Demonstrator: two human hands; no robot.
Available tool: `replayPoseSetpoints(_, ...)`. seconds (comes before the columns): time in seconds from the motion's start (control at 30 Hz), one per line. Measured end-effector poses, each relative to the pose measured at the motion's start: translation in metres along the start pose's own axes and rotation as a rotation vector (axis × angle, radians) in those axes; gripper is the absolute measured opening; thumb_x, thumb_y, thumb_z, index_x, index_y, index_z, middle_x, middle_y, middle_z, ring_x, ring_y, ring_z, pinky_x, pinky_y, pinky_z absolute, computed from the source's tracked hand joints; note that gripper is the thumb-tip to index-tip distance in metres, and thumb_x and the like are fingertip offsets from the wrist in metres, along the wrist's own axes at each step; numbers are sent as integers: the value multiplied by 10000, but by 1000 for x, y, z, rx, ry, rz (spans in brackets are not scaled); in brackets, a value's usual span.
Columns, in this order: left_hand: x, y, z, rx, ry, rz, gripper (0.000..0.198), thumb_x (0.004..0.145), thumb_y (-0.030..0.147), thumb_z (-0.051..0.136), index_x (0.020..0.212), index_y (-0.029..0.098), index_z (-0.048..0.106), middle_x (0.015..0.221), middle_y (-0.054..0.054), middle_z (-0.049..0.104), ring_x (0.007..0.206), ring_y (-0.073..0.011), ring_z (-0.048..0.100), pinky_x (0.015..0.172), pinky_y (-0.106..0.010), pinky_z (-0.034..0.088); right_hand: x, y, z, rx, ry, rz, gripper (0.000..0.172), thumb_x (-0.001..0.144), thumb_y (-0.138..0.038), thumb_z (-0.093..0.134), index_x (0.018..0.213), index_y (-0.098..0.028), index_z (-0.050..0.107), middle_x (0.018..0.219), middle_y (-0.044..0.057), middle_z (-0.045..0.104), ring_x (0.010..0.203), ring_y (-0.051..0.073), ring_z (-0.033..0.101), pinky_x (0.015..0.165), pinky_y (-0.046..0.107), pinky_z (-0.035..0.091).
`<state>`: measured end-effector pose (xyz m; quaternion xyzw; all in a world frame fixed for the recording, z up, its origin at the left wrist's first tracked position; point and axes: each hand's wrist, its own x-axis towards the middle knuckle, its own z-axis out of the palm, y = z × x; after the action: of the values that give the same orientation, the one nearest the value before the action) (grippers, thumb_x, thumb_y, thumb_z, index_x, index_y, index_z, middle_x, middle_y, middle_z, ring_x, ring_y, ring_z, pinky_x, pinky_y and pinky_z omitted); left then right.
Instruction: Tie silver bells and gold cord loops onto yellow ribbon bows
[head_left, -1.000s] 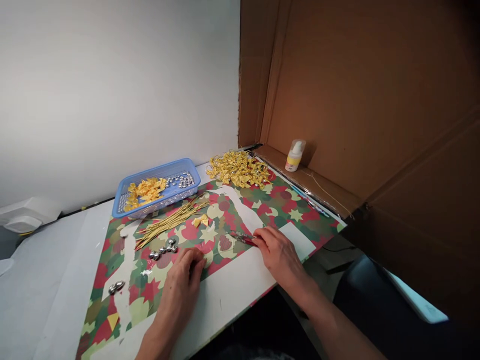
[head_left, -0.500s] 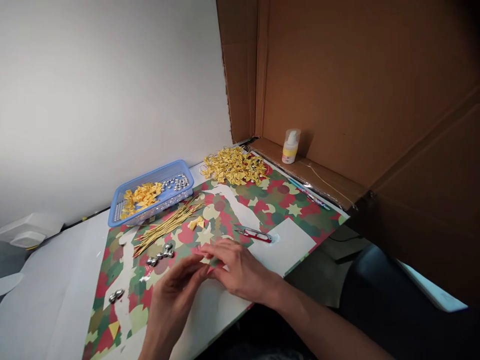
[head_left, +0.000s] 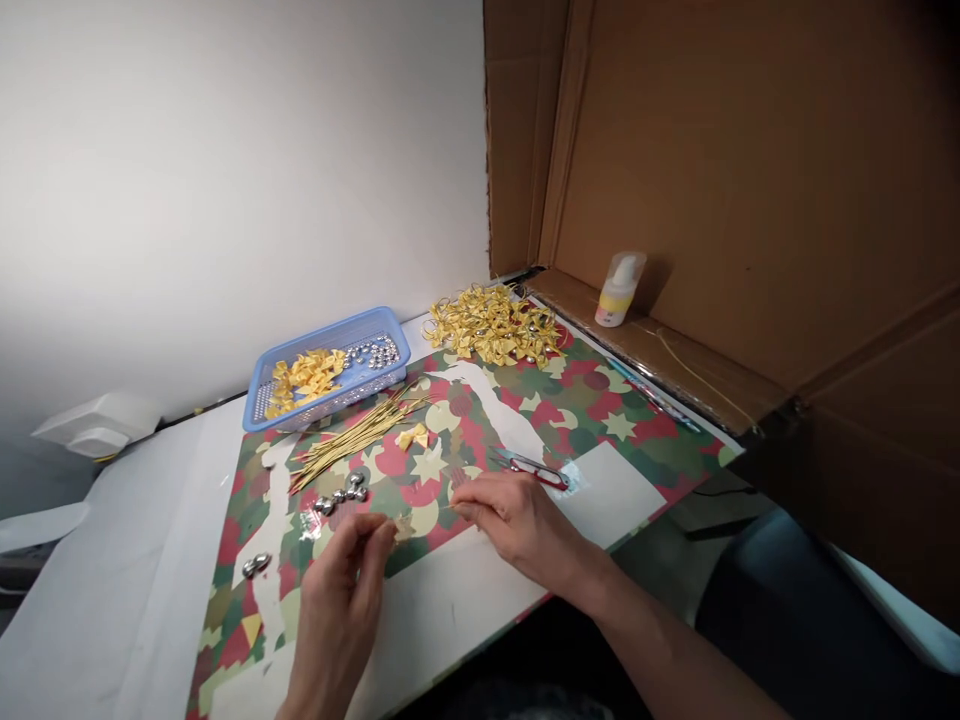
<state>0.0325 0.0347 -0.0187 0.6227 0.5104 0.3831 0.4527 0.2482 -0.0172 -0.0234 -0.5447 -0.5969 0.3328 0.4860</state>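
Note:
My left hand (head_left: 345,585) is closed in a pinch above the near part of the patterned board. My right hand (head_left: 517,520) pinches too, a little to the right and apart from it. A thin, pale cord shows faintly at the right fingertips and seems to run across the gap to the left ones. Beyond the hands lie a yellow ribbon bow (head_left: 413,437), a bundle of thin yellow cords (head_left: 360,440) and several silver bells or beads (head_left: 341,495). Red-handled thread snips (head_left: 540,471) rest just behind my right hand.
At the back left a blue basket (head_left: 324,408) holds yellow bows and silver beads. A heap of yellow bows with cords (head_left: 491,325) lies at the back. A pump bottle (head_left: 619,290) stands on the cardboard ledge. Pens (head_left: 652,395) lie along the right edge.
My hands were close together and have moved apart, with a gap between the fingertips. The whole view has shifted, so things on the board appear further right.

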Motion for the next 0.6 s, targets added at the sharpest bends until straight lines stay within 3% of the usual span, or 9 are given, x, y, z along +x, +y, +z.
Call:
replayPoseSetpoints(0.1,1,1,-4,-234,-58,-129,236,873,440,773,824,212,738,907,-39,705,823,-195,646,736,-261,560,3,4,1,104,90,85,194,941,-219,622,767,-217,706,716,-10,660,700,158,557,667,278,400)
replayPoseSetpoints(0.2,0,-1,-4,-496,-102,-274,255,816,462,824,838,219,752,1089,-80,734,1020,-258,699,843,-343,622,6,8,7,263,147,166,133,905,-273,669,794,-208,705,730,-4,657,706,157,574,656,270,439)
replayPoseSetpoints(0.3,-4,-4,2,-717,-108,-383,248,755,450,870,773,238,743,1029,-71,754,1105,-275,713,915,-374,629,6,5,16,442,163,226,173,876,-326,694,761,-198,681,813,18,660,773,166,602,689,270,492)
replayPoseSetpoints(0.43,-6,-9,7,-881,-88,-443,269,653,429,944,778,258,779,828,-41,728,896,-186,752,797,-236,639,4,-3,28,643,139,306,256,820,-375,749,674,-184,660,923,51,666,848,178,634,704,268,539)
replayPoseSetpoints(0.6,-2,-14,7,-868,-75,-448,251,653,366,964,807,229,820,802,-28,712,729,-115,696,663,-146,603,6,-6,39,793,132,360,284,786,-422,790,701,-182,664,933,39,669,660,112,580,647,267,543)
